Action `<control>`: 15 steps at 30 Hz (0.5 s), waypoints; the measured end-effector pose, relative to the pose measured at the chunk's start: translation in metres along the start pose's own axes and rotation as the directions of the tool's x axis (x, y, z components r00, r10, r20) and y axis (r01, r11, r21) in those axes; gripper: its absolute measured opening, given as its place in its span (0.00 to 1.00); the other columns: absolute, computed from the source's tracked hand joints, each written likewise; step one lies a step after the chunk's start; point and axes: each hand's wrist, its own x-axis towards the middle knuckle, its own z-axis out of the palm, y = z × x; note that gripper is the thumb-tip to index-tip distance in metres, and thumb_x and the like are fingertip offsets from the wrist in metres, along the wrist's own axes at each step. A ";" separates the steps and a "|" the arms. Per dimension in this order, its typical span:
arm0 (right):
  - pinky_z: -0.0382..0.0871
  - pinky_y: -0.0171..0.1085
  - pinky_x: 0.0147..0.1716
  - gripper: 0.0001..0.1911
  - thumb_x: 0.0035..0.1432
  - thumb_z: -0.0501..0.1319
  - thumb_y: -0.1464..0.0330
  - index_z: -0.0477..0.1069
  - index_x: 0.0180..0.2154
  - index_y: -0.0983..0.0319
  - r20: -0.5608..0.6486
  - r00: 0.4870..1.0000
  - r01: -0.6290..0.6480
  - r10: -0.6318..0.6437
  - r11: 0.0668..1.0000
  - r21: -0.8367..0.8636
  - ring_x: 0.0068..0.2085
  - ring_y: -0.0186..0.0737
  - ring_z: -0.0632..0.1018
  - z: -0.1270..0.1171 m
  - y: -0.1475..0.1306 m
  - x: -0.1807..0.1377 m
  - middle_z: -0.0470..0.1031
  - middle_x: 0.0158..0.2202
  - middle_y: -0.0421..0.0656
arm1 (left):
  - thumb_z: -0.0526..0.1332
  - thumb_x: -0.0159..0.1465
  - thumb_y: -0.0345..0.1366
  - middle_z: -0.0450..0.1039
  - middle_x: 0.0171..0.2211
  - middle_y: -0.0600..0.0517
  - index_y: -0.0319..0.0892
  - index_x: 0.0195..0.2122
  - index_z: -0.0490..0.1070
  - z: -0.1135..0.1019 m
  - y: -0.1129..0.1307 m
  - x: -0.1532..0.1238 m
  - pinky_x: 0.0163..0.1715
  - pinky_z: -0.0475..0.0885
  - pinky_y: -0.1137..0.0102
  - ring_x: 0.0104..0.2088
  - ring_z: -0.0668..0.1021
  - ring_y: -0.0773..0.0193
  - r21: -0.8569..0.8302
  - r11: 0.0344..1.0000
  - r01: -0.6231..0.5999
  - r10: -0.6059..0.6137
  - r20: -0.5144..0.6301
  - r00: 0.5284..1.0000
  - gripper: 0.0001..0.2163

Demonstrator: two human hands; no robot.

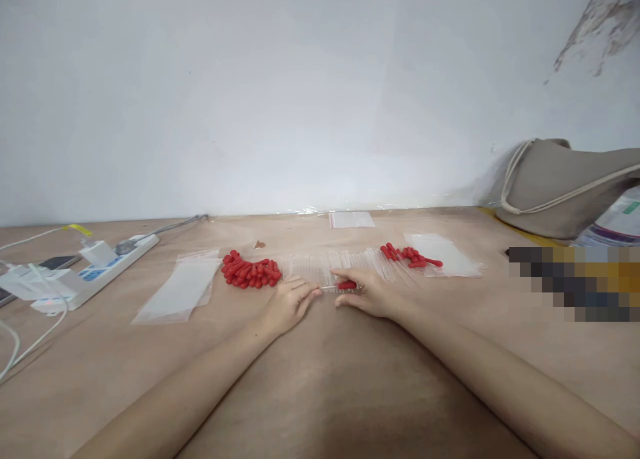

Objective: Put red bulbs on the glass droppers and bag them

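My left hand (293, 304) is closed, pinching the clear thin tube of a dropper between thumb and fingers. On the tube's right end is a red rubber bulb (347, 285). Around that bulb curves my right hand (370, 294), thumb and forefinger spread apart; whether its other fingers touch the bulb is hidden. Behind both hands lies a row of clear thin tubes (310, 266) side by side. A heap of red rubber bulbs (250, 270) is left of the row. Several red-bulbed droppers (393, 252) lie at its right end.
Clear plastic bags lie at the left (175, 292) and right (445, 254), and a small bag (351, 220) is near the wall. A power strip (107, 269) with chargers and cables is at far left. A grey-beige bag (555, 186) stands at the right back.
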 end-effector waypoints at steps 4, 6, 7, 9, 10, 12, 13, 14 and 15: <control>0.68 0.38 0.39 0.17 0.49 0.61 0.64 0.68 0.43 0.59 -0.041 0.999 -0.026 0.024 0.999 -0.030 0.37 0.37 0.74 -0.014 0.000 -0.007 0.74 0.36 0.44 | 0.52 0.62 0.32 0.71 0.24 0.51 0.39 0.36 0.70 -0.004 0.001 0.001 0.29 0.64 0.71 0.26 0.69 0.66 -0.021 1.000 0.022 -0.021 0.013 1.000 0.07; 0.68 0.37 0.36 0.10 0.53 0.57 0.66 0.70 0.38 0.59 -0.040 0.999 -0.005 0.004 1.000 -0.029 0.34 0.36 0.74 -0.013 -0.003 -0.008 0.74 0.33 0.42 | 0.52 0.62 0.32 0.71 0.25 0.51 0.39 0.36 0.70 -0.005 0.002 0.002 0.30 0.64 0.71 0.26 0.69 0.66 -0.025 0.999 0.021 -0.020 0.019 1.000 0.07; 0.68 0.36 0.35 0.09 0.54 0.56 0.66 0.70 0.36 0.60 -0.037 0.999 0.002 -0.003 1.000 -0.026 0.33 0.35 0.74 -0.011 -0.004 -0.008 0.74 0.32 0.42 | 0.52 0.62 0.32 0.71 0.25 0.52 0.39 0.36 0.70 -0.005 0.003 0.002 0.30 0.64 0.71 0.26 0.69 0.66 -0.024 0.999 0.023 -0.022 0.019 1.000 0.07; 0.67 0.34 0.32 0.08 0.55 0.55 0.67 0.71 0.34 0.60 -0.043 0.999 0.008 -0.009 1.000 -0.015 0.31 0.34 0.73 -0.006 -0.005 -0.008 0.73 0.30 0.41 | 0.52 0.62 0.32 0.71 0.24 0.52 0.39 0.35 0.70 -0.005 0.004 0.002 0.30 0.64 0.71 0.26 0.69 0.66 -0.020 0.999 0.027 -0.027 0.019 0.999 0.07; 0.67 0.33 0.32 0.07 0.54 0.55 0.67 0.71 0.34 0.60 -0.051 0.999 0.010 -0.010 1.000 -0.009 0.31 0.33 0.73 -0.004 -0.005 -0.008 0.73 0.29 0.41 | 0.52 0.62 0.32 0.70 0.23 0.52 0.39 0.34 0.70 -0.004 0.004 0.001 0.30 0.64 0.71 0.26 0.69 0.67 -0.016 0.999 0.028 -0.027 0.018 0.999 0.08; 0.67 0.33 0.31 0.07 0.54 0.56 0.67 0.71 0.33 0.60 -0.068 0.998 0.004 -0.004 1.000 -0.002 0.30 0.33 0.73 -0.001 -0.004 -0.009 0.73 0.28 0.40 | 0.52 0.62 0.33 0.68 0.21 0.52 0.39 0.33 0.70 -0.002 0.005 0.000 0.28 0.63 0.71 0.24 0.68 0.67 -0.007 1.000 0.022 -0.022 0.013 1.000 0.08; 0.67 0.32 0.31 0.07 0.53 0.56 0.67 0.71 0.33 0.60 -0.074 0.997 -0.003 0.003 1.000 -0.002 0.29 0.33 0.73 0.000 -0.004 -0.009 0.73 0.28 0.40 | 0.52 0.62 0.33 0.67 0.20 0.52 0.39 0.33 0.70 -0.002 0.005 0.000 0.27 0.63 0.72 0.24 0.67 0.67 -0.003 1.000 0.018 -0.018 0.010 1.000 0.08; 0.67 0.32 0.30 0.06 0.53 0.56 0.67 0.71 0.32 0.60 -0.082 0.997 -0.013 0.013 1.000 0.000 0.29 0.32 0.73 0.000 -0.003 -0.009 0.74 0.28 0.40 | 0.52 0.62 0.33 0.66 0.19 0.53 0.38 0.32 0.70 -0.001 0.005 0.000 0.27 0.63 0.72 0.23 0.67 0.67 -0.001 1.000 0.012 -0.012 0.004 1.000 0.09; 0.67 0.32 0.30 0.06 0.53 0.56 0.67 0.71 0.32 0.61 -0.088 0.996 -0.023 0.023 1.000 0.004 0.29 0.32 0.73 0.000 -0.003 -0.009 0.74 0.27 0.39 | 0.52 0.62 0.33 0.65 0.19 0.53 0.38 0.32 0.70 0.000 0.005 -0.001 0.26 0.62 0.72 0.23 0.66 0.67 -0.002 1.000 0.008 -0.008 -0.004 1.000 0.09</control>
